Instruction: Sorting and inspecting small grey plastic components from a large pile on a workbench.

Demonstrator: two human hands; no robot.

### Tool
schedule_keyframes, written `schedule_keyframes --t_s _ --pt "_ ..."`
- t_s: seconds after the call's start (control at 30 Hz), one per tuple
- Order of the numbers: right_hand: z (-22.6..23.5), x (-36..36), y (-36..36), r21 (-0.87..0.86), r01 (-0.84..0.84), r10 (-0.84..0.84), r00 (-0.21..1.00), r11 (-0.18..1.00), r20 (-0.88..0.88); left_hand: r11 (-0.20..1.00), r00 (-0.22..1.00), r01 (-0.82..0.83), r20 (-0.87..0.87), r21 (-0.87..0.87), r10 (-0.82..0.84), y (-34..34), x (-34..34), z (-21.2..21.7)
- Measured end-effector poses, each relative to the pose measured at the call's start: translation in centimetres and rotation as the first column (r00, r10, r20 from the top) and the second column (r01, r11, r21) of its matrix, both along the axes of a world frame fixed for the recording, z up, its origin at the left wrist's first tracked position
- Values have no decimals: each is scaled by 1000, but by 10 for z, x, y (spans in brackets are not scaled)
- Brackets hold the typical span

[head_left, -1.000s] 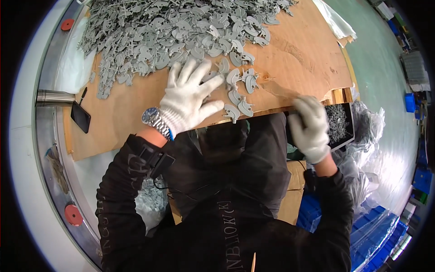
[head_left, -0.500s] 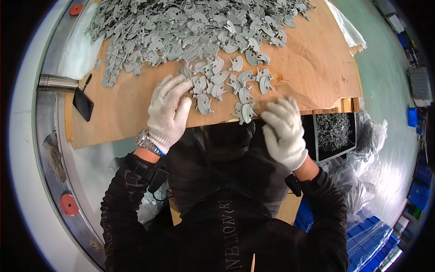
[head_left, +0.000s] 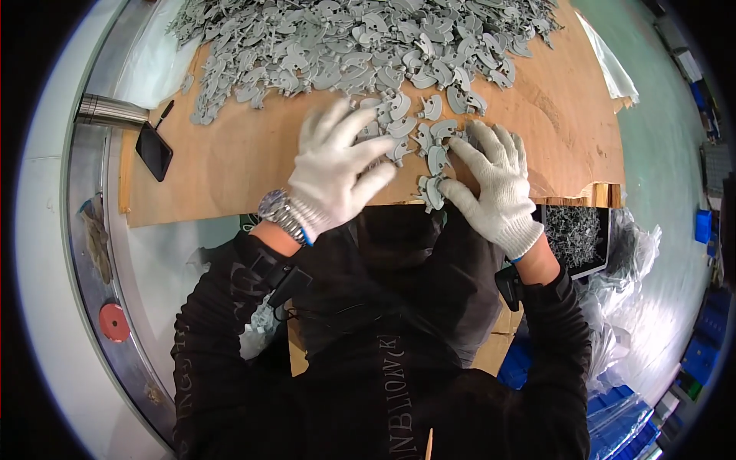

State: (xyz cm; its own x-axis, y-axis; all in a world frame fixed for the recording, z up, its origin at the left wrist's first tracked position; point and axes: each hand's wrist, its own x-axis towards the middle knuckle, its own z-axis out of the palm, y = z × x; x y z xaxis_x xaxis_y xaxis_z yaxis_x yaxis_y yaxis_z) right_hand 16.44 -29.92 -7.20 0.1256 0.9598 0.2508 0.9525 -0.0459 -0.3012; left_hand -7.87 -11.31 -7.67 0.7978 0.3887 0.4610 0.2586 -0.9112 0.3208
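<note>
Both my hands wear white knitted gloves. My left hand [head_left: 337,165] is spread over a few small grey curved plastic parts [head_left: 400,126], its fingers covering some of them. My right hand [head_left: 494,184] lies at the right side of this loose group, fingers apart and stretched forward. Its thumb reaches to a grey curved part [head_left: 432,193] at the table's front edge, and its fingertips partly hide others. Between the hands more such parts lie singly, like one curved piece [head_left: 438,160]. Nothing is visibly gripped in either hand.
A large heap of the same grey parts [head_left: 345,46] covers the far side of the wooden table [head_left: 230,169]. At left lie a black phone [head_left: 154,152] and a metal cylinder [head_left: 115,110]. Below the table's right edge stands a black bin [head_left: 575,238] of small grey pieces, beside clear plastic bags [head_left: 636,249].
My left hand has moved right and spread its fingers over the parts. My right hand has come forward onto the group's right side. The whole view has shifted slightly.
</note>
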Motion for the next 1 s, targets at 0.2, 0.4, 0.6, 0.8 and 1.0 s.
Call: schedule_keyframes --t_s 0.2,0.4,0.6,0.8,1.0 --pt "-7 -1 6 44 33 -28 994 999 -110 1000 1000 -15 -8 -27 15 7 15 -3" --pt "-1 -21 16 27 8 -6 997 1000 -75 969 978 -208 -15 -135 207 17 -17 -17" --pt "-4 -39 8 66 -62 69 991 996 -119 971 979 -179 66 -157 191 7 -26 -11" --pt "-4 -30 12 156 -84 119 965 984 -232 998 999 -35 -30 44 37 4 -16 4" --pt "-4 2 37 208 56 -12 978 977 -206 951 962 -158 176 -265 209 12 -29 -23"
